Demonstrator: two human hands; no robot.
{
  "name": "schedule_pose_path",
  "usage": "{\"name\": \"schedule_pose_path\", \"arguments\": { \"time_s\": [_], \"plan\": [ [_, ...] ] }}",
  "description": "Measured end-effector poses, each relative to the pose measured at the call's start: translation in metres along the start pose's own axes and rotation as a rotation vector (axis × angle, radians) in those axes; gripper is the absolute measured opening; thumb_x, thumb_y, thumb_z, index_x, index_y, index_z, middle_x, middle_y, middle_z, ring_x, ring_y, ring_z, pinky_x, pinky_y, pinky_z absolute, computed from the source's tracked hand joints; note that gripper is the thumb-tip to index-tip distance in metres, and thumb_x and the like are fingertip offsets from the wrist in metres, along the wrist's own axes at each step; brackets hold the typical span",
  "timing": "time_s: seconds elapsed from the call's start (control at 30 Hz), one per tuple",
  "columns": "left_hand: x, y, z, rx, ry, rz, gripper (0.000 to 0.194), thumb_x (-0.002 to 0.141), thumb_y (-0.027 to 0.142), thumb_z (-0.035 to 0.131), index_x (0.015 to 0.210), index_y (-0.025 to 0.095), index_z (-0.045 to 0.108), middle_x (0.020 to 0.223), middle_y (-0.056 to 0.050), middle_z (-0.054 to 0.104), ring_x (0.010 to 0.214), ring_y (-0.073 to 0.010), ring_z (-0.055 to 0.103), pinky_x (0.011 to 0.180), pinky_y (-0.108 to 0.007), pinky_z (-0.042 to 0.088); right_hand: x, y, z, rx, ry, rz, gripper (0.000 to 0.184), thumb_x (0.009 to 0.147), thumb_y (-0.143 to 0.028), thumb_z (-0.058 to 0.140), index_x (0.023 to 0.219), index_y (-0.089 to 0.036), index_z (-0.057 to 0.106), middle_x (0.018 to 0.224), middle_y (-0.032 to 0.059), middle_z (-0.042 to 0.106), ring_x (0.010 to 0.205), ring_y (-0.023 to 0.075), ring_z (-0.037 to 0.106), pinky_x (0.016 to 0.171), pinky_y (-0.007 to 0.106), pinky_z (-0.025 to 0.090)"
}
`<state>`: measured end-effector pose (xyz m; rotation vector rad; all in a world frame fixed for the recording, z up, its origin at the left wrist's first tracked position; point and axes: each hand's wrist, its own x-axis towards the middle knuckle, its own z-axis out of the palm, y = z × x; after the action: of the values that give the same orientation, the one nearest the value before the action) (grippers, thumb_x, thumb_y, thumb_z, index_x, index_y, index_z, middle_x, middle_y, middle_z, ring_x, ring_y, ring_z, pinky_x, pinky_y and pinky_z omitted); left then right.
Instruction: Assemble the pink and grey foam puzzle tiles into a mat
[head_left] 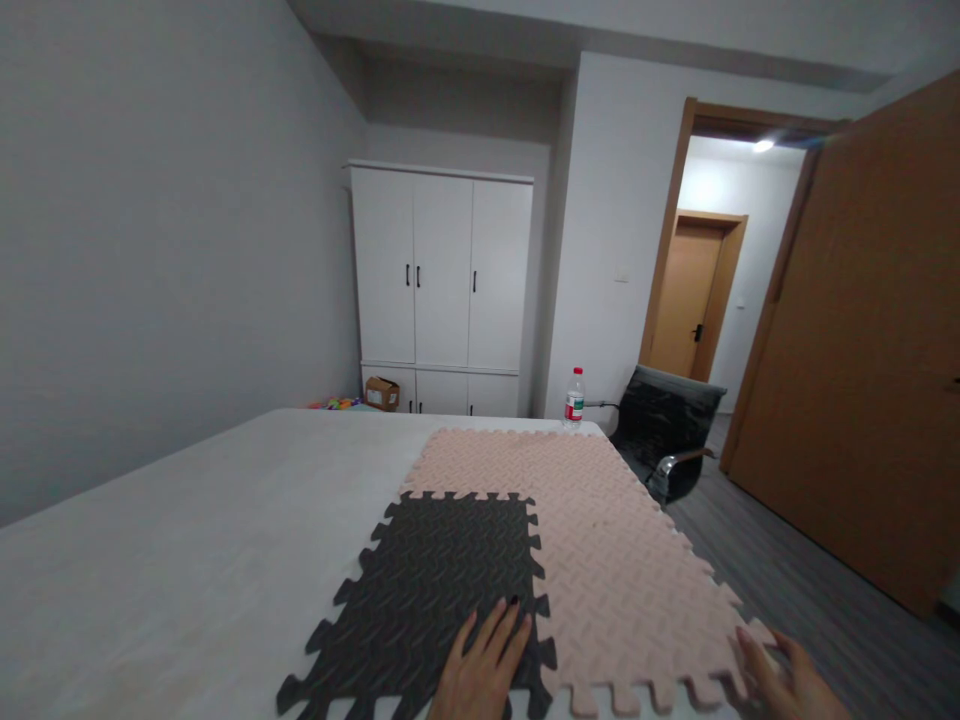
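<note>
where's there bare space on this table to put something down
The widest bare patch is the white tabletop left of the black mat, out to the left edge. It's crowded on the right: the pink mat runs beside the right edge, with the right hand at its near corner.

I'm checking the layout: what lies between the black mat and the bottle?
Pink matting lies between the black mat and bottle, in the head view.
</note>
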<state>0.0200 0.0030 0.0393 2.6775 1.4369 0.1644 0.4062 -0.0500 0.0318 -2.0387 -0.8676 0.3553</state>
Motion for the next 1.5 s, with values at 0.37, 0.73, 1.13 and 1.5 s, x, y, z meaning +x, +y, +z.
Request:
{"name": "schedule_pose_path", "arguments": {
  "time_s": [0.37,0.73,1.13,1.5],
  "plan": [
    [-0.001,0.004,-0.012,-0.125,-0.06,-0.04,0.091,0.055,0.013,0.056,0.14,0.03,0.027,0.148,0.005,0.021,0.137,-0.0223,0.019,0.112,-0.048,0.015,-0.039,-0.141,-0.008,0.477,0.072,-0.364,0.077,0.068,-0.055,0.062,0.132,-0.019,0.036,0.108,0.0088,0.059,0.088,0.0231,0.061,0.072,0.034,0.051],
    [-0.008,0.003,0.0,-0.177,0.105,0.005,0.086,0.057,0.023,0.059,0.139,0.028,0.033,0.145,0.002,0.034,0.135,-0.0218,0.026,0.114,-0.04,0.011,-0.15,-0.227,0.083,0.341,-0.377,-1.0,0.079,0.08,-0.028,0.055,0.144,-0.027,0.008,0.151,0.0044,0.013,0.137,0.0258,0.014,0.11,0.05,0.02],
    [-0.004,-0.002,0.008,-0.261,0.087,-0.03,0.082,0.061,0.035,0.059,0.138,0.03,0.032,0.145,0.002,0.035,0.136,-0.019,0.023,0.113,-0.042,0.011,-0.146,-0.151,0.137,0.33,-0.378,-0.707,0.055,0.086,-0.034,0.042,0.138,-0.021,0.032,0.138,0.0073,0.042,0.127,0.0229,0.039,0.105,0.039,0.033],
    [-0.001,0.001,0.003,-0.231,-0.013,-0.079,0.092,0.053,0.023,0.058,0.139,0.032,0.028,0.149,0.007,0.021,0.138,-0.0214,0.016,0.113,-0.046,0.008,-0.013,-0.137,0.06,0.333,-0.103,-0.347,0.053,0.071,-0.06,0.052,0.09,-0.012,0.062,0.076,0.0098,0.067,0.071,0.0241,0.063,0.056,0.03,0.051]
  ]
}}
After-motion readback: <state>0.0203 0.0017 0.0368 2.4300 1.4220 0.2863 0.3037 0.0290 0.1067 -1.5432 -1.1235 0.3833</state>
